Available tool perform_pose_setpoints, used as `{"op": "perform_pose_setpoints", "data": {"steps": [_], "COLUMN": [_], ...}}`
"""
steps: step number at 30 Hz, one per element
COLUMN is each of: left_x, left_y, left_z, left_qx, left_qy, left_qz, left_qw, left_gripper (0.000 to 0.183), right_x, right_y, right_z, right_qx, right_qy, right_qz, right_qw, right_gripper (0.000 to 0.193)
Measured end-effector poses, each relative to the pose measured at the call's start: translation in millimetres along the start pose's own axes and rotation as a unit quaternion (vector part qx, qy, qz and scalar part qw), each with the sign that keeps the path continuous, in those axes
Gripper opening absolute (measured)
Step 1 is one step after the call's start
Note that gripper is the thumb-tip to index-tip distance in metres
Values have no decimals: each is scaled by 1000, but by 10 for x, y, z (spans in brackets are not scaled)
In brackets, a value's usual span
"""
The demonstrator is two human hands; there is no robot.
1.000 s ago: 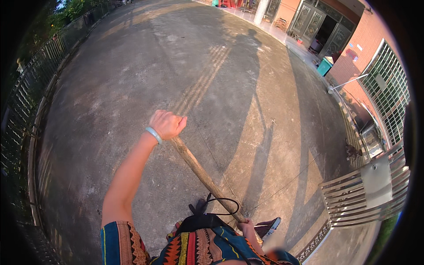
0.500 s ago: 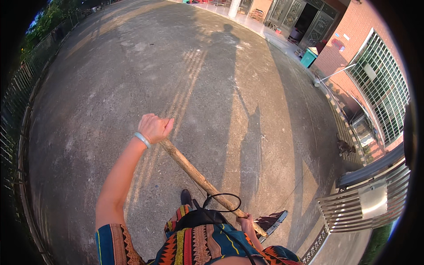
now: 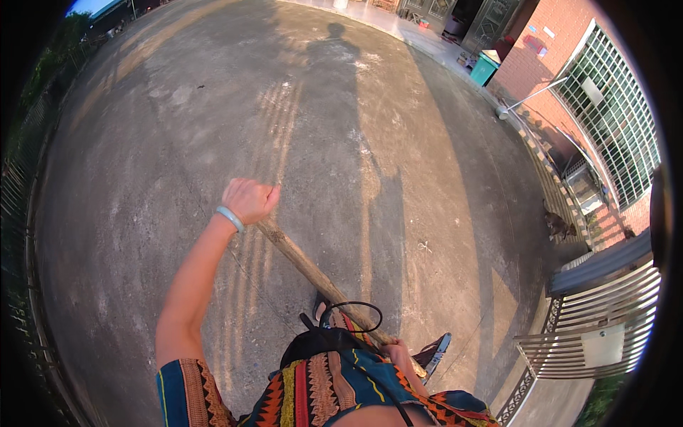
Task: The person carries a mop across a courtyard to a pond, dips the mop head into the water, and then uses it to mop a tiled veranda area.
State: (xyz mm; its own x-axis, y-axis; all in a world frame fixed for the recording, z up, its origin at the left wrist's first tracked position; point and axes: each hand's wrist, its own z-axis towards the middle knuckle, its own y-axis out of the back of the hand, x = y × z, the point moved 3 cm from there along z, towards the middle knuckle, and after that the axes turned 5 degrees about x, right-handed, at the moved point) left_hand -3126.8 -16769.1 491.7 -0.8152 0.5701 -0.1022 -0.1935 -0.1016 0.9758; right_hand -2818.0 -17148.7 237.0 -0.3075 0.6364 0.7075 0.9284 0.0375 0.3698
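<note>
A long wooden pole (image 3: pixel 306 267) runs slantwise across the front of my body, from upper left to lower right. My left hand (image 3: pixel 249 201), with a pale bracelet at the wrist, is closed round its upper end. Lower down, close to my right side, my right hand (image 3: pixel 398 353) is wrapped round the same pole. Just beyond it lies a dark reddish, flat thing with a bluish straight edge (image 3: pixel 434 352); whether it is joined to the pole I cannot tell. A black pouch with a looped cord (image 3: pixel 316 346) sits at my waist, in front of the pole's lower part.
Concrete ground (image 3: pixel 178 178) spreads ahead, with my shadow on it. A metal gate (image 3: pixel 590 341) stands at the right. Past it are a small animal (image 3: pixel 558 225), a barred window (image 3: pixel 612 107) and a green bin (image 3: pixel 485 68). A fence (image 3: pixel 28 171) lines the left.
The ground, building and bin have shifted in view, and my foot beneath the pole has moved right. Both hands keep their hold on the pole.
</note>
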Motion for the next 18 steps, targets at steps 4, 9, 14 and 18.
{"op": "perform_pose_setpoints", "data": {"steps": [4,9,14,18], "left_x": [-157,436,1032,1242], "left_y": [-104,-130,-423,-878], "left_z": [1920,3116,4486,5916], "left_qx": [-29,-80,-112,-136], "left_qy": [-61,-75,-107,-128], "left_qz": [-35,-30,-40,-73], "left_qw": [997,993,987,980], "left_gripper": [42,43,42,42], "right_x": [-874,590,1242,1347], "right_y": [832,1123,1411,2082], "right_z": [1415,2479,3977,4755], "right_qx": [-159,-190,-227,-280], "right_qy": [-116,-47,-160,-31], "right_qz": [323,459,860,400], "right_qw": [926,867,428,873], "right_gripper": [27,23,19,31]}}
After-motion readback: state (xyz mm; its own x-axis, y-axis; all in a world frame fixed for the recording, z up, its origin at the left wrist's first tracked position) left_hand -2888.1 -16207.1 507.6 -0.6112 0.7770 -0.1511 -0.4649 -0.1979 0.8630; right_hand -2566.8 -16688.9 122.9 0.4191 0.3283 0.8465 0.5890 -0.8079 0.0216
